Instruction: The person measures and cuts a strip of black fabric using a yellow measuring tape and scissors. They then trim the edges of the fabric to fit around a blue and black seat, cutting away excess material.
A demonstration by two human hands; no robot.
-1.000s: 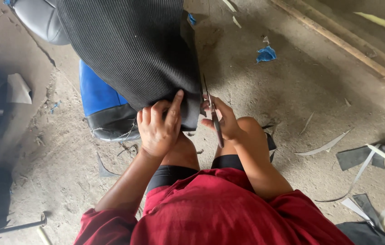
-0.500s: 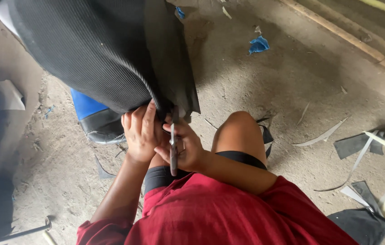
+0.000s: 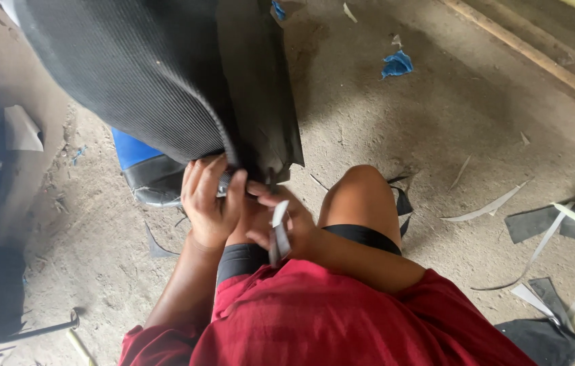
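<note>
- Red cloth is seen nearest the camera, worn over black shorts; one bare knee is raised just beyond it.
- The right hand is closed around a pair of scissors; the pale blades are pointed back toward the body, and the fingertips are laid against the lower edge of the black ribbed cover.
- The left hand is curled tightly over the same lower edge, just beside the right hand; the fingers are wrapped around the rim, the thumb pressed on its near side.
- The black ribbed cover is held up in front of the knees, tilted away from the person; a smooth dark flap hangs at its right side, its bottom corner touching the hands.
- A blue and black cushion is lying on the floor under the cover, partly hidden by it.
- The dusty floor is strewn with cuttings; black and pale strips are scattered to the right, well apart from the hands.
- A blue scrap is lying farther off, and a wooden batten is set along the far right edge.
</note>
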